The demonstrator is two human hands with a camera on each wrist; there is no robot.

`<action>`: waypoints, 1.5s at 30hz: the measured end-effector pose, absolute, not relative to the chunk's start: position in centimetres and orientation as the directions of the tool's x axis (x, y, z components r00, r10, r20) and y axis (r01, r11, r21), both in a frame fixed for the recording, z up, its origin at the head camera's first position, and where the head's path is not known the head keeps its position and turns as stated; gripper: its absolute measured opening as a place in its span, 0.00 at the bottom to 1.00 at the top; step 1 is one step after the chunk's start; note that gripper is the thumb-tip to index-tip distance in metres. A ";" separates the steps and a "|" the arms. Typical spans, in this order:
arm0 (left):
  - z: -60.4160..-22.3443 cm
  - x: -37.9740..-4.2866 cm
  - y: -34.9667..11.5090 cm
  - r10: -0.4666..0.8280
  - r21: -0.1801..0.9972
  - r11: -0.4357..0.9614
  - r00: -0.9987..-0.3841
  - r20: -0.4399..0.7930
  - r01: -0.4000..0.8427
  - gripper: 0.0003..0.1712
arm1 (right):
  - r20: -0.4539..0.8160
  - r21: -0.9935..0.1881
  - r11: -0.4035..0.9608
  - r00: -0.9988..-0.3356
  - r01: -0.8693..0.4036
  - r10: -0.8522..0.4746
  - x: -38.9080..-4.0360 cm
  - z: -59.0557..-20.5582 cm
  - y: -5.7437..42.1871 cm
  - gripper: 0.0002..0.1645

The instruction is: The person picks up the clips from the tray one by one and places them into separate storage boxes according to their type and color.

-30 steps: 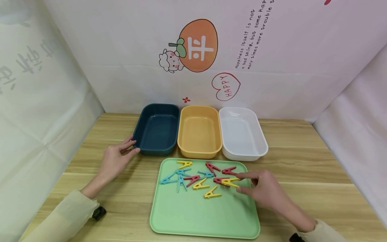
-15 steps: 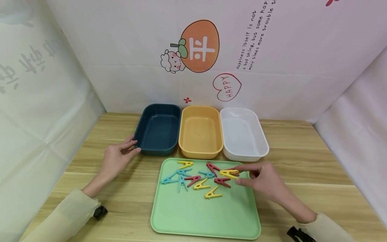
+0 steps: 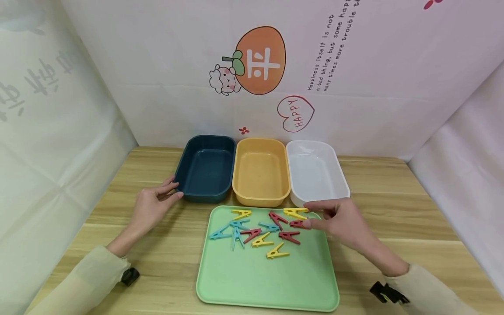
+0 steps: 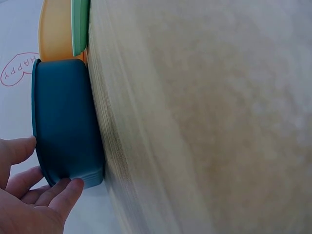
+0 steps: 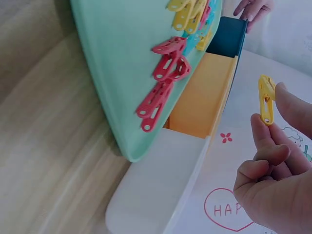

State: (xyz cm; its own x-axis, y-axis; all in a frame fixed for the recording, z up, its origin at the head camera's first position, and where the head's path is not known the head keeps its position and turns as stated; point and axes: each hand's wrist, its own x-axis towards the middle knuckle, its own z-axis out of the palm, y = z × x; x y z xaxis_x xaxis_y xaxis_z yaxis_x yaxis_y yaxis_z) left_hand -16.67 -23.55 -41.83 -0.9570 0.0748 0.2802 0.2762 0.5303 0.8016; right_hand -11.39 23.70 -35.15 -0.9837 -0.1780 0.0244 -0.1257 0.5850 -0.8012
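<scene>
Right hand pinching yellow peg, by far right of tray, left hand touching blue bin, fingers loosely parted

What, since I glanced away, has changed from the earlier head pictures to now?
The right hand, pinching a yellow clip, moved it toward the tray's far edge and seemingly upward; a red clip it partly hid shows fully. The left hand stays at the dark blue bin; the other clips lie as before.

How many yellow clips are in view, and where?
4: one clip pinched by the right hand; on the green tray, a second clip by the far edge, a third clip near centre, a fourth clip lowest in head view.
</scene>
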 end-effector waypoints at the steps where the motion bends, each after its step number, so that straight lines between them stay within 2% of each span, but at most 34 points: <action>1: -41.9 -16.7 -23.6 0.074 0.799 0.534 -0.957 0.280 0.276 0.24 | 0.027 -0.807 0.577 -0.983 -0.127 -0.180 -11.6 -35.0 23.6 0.23; 17: -41.9 -16.9 -23.6 0.072 0.802 0.530 -0.957 0.282 0.276 0.22 | 0.067 -0.744 0.640 -0.975 -0.192 -0.214 -14.5 -32.4 21.5 0.20; 37: -41.8 -17.0 -23.9 0.075 0.776 0.565 -0.954 0.290 0.280 0.21 | 0.139 -0.760 0.574 -0.939 -0.305 -0.314 -18.8 -30.5 16.5 0.20; 45: -41.8 -17.2 -23.9 0.081 0.775 0.568 -0.956 0.283 0.278 0.22 | 0.121 -0.774 0.568 -0.947 -0.278 -0.298 -20.3 -30.3 13.9 0.20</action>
